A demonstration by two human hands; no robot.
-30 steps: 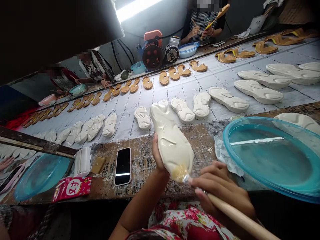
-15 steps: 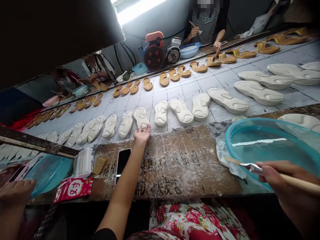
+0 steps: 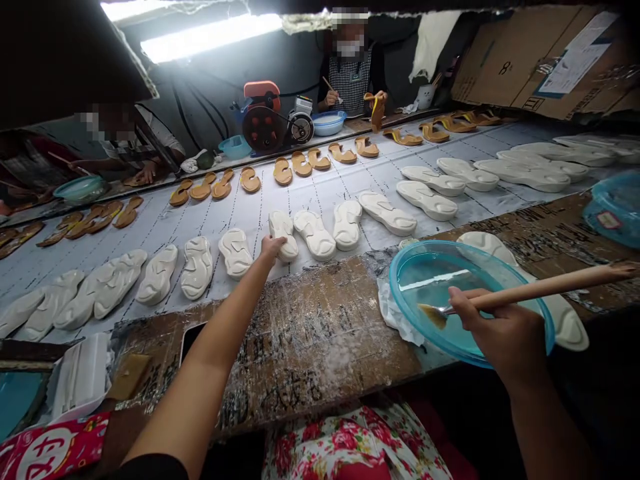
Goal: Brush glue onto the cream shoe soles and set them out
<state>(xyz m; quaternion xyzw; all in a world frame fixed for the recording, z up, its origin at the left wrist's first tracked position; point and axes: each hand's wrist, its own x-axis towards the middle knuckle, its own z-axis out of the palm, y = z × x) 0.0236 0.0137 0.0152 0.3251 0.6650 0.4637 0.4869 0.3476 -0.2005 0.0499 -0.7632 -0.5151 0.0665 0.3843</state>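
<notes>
My left hand reaches across the bench edge and grips the lower end of a white shoe sole, thumb on top. The sole lies in a row on the white belt, with another white sole to its left and one close on its right. In my right hand is a wooden-handled brush, held at a slant. Its pale bristles are over the blue basin, which holds clear liquid. I cannot tell whether the bristles touch the liquid.
Brown soles line the belt's far side. A co-worker opposite holds a brush and a brown sole. A motor-driven machine stands across. A cardboard-covered ledge runs before me, with a phone partly under my forearm.
My view has swung right. My left hand has gone from one white sole to its right neighbour and closed on it. The brush has moved from outside the basin's rim to over it.
</notes>
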